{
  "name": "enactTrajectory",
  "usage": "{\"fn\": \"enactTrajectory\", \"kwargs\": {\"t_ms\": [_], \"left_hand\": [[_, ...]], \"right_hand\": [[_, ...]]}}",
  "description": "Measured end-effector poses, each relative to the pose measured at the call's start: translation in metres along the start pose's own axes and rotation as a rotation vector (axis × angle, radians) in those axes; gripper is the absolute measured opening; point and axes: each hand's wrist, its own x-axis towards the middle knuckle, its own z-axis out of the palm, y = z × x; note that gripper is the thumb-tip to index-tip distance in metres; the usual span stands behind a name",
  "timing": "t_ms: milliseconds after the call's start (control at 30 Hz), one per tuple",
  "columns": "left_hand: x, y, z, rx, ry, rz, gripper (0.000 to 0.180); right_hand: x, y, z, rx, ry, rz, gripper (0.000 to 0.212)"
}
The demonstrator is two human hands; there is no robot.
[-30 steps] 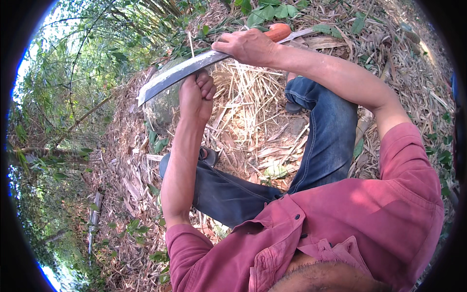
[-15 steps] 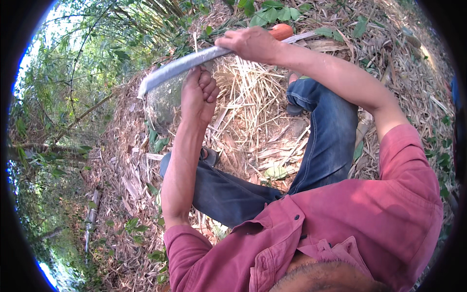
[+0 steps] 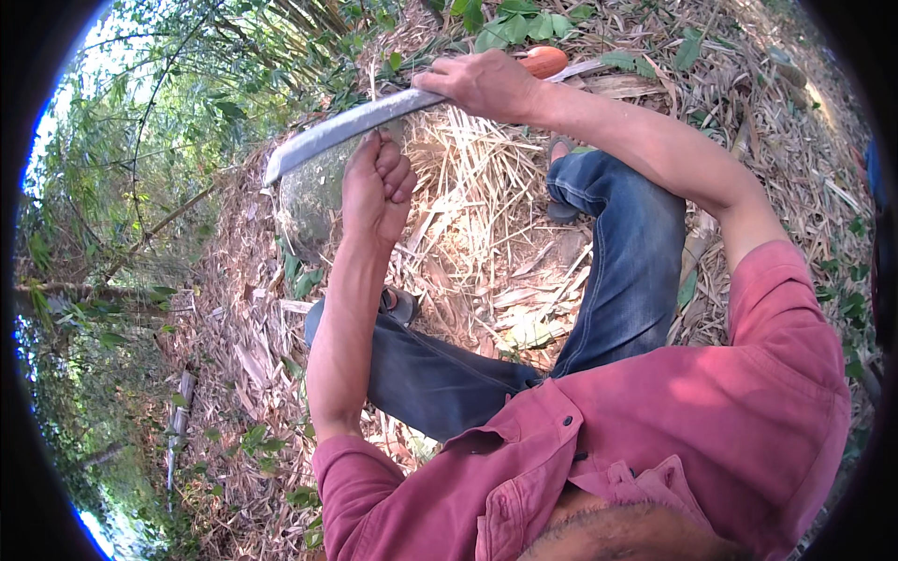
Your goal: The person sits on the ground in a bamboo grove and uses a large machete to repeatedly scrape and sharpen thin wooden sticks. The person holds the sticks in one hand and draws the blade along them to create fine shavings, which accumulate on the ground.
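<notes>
Since a second ago the long knife has slid a little further left and tilted flatter across the grey stone, while both hands have kept much the same places. Now the right hand is wrapped tight around the knife where the blade meets its orange handle, the handle's end poking out past the knuckles. The left hand sits just under the blade's middle, fingers curled in a loose fist; whether it presses on the flat of the blade or grips something thin beneath it I cannot tell, as the fingers hide it. The blade lies slantwise, its tip out past the stone toward the left, its edge close against the stone's top. Below, the person's legs in blue jeans are folded on ground thick with dry bamboo leaves, and a sandal shows near the left knee. The worry here is the left hand: its knuckles are right beside the edge, so a slip of the blade along the stone, or a jerk from the right hand, could draw steel across the fingers. A rounded stone also gives poor footing for the blade, and it could skid off toward the knee.
</notes>
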Motion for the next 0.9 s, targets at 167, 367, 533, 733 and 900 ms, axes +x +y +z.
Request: {"fn": "enactTrajectory", "kwargs": {"t_ms": [167,367,533,733,900], "left_hand": [[0.007,0.006,0.002,-0.006,0.032,0.001,0.018],[0.003,-0.002,0.001,0.013,0.029,-0.008,0.020],[0.007,0.002,0.006,0.144,0.094,-0.003,0.018],[0.000,0.001,0.008,0.073,0.098,-0.019,0.018],[0.001,-0.008,0.002,0.010,0.028,-0.069,0.017]], "right_hand": [[0.011,0.015,0.005,-0.030,-0.063,0.053,0.016],[0.002,0.001,0.005,-0.069,-0.026,-0.031,0.014],[0.001,0.017,0.014,-0.115,-0.127,0.065,0.015],[0.004,0.011,0.015,0.017,-0.069,-0.013,0.012],[0.001,0.011,0.012,-0.090,-0.102,0.073,0.020]]}}
